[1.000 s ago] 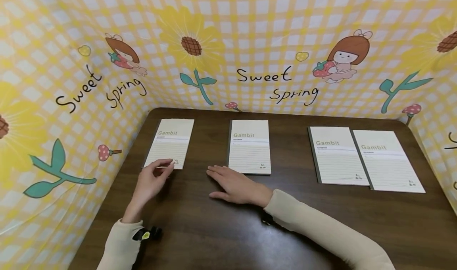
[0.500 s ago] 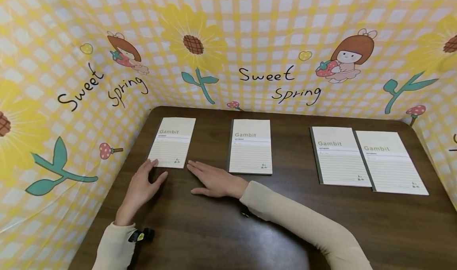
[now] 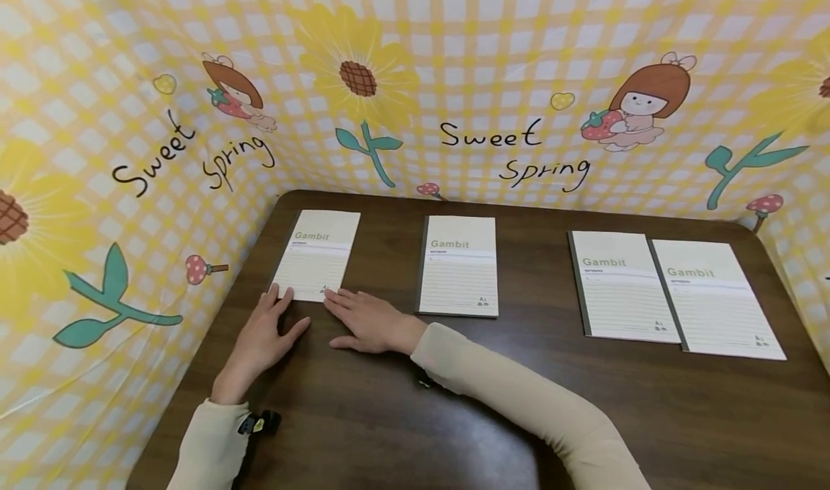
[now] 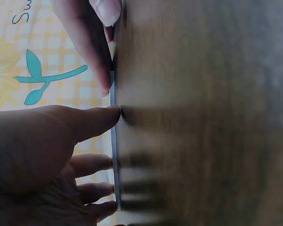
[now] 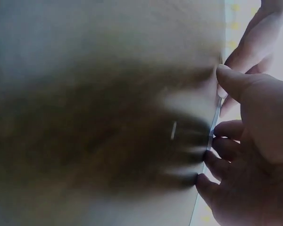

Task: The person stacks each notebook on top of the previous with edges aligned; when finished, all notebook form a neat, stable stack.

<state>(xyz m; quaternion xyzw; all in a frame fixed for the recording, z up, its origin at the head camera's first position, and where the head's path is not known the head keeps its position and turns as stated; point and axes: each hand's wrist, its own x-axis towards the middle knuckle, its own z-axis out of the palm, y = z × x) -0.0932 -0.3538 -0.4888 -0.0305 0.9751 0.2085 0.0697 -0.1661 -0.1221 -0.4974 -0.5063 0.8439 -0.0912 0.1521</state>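
Left hand [image 3: 259, 339], fingers spread, touching near-left corner of leftmost notebook [image 3: 318, 256]; right hand [image 3: 369, 321], flat, fingers extended, at its near-right corner. Neither grips; probably steadying it, pressure unclear in dim wrist views. Middle notebook [image 3: 459, 266] apart. Third notebook [image 3: 619, 284], fourth notebook [image 3: 720, 299] edge to edge on counter [image 3: 357, 418].

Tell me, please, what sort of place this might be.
Probably a screened-off tabletop workspace: yellow-and-white checked cloth rises behind and beside a dark brown wood-look table, where four white rectangular paper notebooks lie.
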